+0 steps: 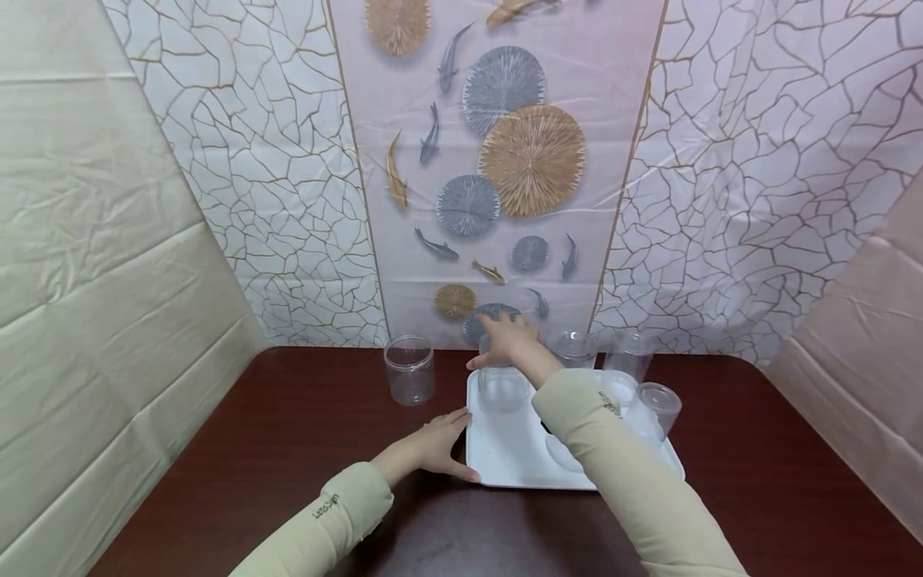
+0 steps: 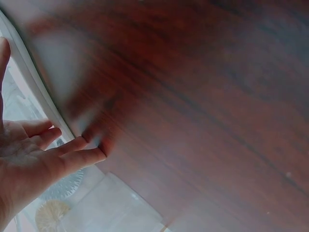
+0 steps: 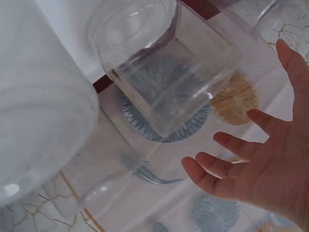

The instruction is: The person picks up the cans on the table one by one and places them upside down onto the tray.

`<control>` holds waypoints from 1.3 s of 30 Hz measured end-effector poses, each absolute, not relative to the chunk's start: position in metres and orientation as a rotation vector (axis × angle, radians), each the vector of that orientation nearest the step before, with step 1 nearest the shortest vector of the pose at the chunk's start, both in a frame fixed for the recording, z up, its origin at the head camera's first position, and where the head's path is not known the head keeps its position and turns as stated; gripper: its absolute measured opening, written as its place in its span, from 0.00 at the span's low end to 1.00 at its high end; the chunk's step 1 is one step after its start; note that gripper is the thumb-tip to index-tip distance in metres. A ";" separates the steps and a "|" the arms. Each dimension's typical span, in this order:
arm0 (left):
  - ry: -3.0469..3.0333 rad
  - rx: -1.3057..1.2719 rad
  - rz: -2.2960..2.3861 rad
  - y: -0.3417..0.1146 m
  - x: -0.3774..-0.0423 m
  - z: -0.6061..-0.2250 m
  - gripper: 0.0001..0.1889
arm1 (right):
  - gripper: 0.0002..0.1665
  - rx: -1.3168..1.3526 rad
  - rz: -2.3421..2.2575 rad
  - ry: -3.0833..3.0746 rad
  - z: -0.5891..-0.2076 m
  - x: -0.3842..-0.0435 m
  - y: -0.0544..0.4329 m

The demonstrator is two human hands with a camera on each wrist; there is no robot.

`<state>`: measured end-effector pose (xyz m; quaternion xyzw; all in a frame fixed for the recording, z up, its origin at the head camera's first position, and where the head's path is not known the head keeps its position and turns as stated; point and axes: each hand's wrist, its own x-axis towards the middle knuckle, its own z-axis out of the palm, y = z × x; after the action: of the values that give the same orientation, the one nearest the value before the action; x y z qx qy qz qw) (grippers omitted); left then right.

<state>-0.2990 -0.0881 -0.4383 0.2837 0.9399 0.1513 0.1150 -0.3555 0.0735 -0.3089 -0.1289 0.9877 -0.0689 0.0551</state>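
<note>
My left hand (image 1: 435, 445) lies at the left side of a white tray (image 1: 505, 453), fingers straight along its edge and the thumb at the near left corner. In the left wrist view, the fingers of that hand (image 2: 34, 157) reach over the tray's rim. My right hand (image 1: 507, 340) is raised over the back left of the tray, above a clear jar (image 1: 502, 393) standing there. The right wrist view shows this hand (image 3: 260, 169) with fingers spread and nothing in its grasp, beside the clear jar (image 3: 166, 82).
Another clear jar (image 1: 409, 375) stands on the dark red table (image 1: 288, 449), left of the tray. Several clear jars, one of them at the right edge (image 1: 659, 405), stand on the tray, partly behind my right sleeve. Patterned cloth (image 1: 497, 264) hangs behind the table.
</note>
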 end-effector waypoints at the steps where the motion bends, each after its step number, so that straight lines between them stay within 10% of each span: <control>1: 2.757 0.834 0.439 -0.088 -0.299 -0.438 0.53 | 0.52 -0.411 -0.195 2.998 -0.308 -0.355 0.074; 20: 2.695 0.804 0.442 -0.088 -0.301 -0.439 0.52 | 0.48 -0.709 -0.279 2.968 -0.285 -0.341 0.093; 39: 2.768 1.169 0.655 -0.122 -0.302 -0.418 0.28 | 0.35 -0.994 -0.639 3.088 -0.290 -0.311 0.111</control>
<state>-0.3025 -0.1216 -0.4184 0.3798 0.8996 0.2129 0.0333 -0.3111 0.1112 -0.2896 -0.2995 0.9308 -0.1925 -0.0824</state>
